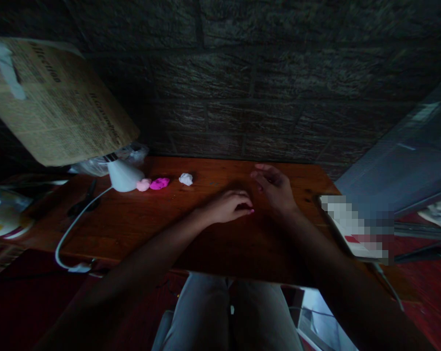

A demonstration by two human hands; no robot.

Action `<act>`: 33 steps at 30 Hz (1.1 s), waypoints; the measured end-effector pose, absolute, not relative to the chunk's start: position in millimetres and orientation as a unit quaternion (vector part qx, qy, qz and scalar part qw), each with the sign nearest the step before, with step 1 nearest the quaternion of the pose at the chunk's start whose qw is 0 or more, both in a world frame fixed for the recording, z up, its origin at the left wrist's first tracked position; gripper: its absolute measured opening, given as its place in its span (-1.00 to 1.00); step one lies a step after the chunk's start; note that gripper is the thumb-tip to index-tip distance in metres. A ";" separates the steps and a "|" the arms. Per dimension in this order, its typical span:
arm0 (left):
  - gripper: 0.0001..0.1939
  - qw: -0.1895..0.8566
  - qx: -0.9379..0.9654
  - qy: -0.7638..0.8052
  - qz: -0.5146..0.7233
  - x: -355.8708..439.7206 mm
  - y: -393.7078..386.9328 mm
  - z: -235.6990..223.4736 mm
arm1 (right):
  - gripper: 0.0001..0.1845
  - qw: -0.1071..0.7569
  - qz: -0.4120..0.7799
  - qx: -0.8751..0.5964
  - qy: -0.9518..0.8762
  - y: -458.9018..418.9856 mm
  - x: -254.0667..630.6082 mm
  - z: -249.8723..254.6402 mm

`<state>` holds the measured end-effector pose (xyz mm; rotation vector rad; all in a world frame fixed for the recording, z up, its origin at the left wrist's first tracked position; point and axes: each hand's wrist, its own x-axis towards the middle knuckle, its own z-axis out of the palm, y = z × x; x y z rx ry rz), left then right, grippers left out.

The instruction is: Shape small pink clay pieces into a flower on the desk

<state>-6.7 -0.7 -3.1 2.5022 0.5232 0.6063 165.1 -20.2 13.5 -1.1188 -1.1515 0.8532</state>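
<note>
Above the middle of the wooden desk is my left hand point(232, 205), its fingers curled toward the thumb. A tiny pink spot shows at its fingertips; I cannot make out whether that is a nail or a bit of clay. To its right, slightly farther back, my right hand point(276, 187) is raised with loosely bent fingers apart, and I see nothing in it. The hands do not touch. Left of them on the desk lie a white lump of modelling clay point(185, 179), a magenta lump point(160, 183) and a pale pink lump point(143, 184).
A lamp with a newsprint shade point(77, 105) and white base point(123, 175) stands at the left. Dark scissors point(84, 204) lie near its cable point(65, 234). A tablet-like device point(352, 229), partly blurred, sits at the right desk edge. Behind rises a dark brick wall point(223, 87).
</note>
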 end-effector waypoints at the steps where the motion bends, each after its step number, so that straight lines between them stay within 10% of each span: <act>1: -0.86 0.258 0.920 0.193 0.222 -6.5 -0.6 -3.2 | -0.60 0.609 0.371 -0.489 -0.502 -20.7 165.6 13.7; 33: -0.69 0.600 0.642 0.301 0.369 -6.6 8.2 -2.0 | -0.56 0.584 0.424 -0.481 -0.497 -25.8 170.4 19.5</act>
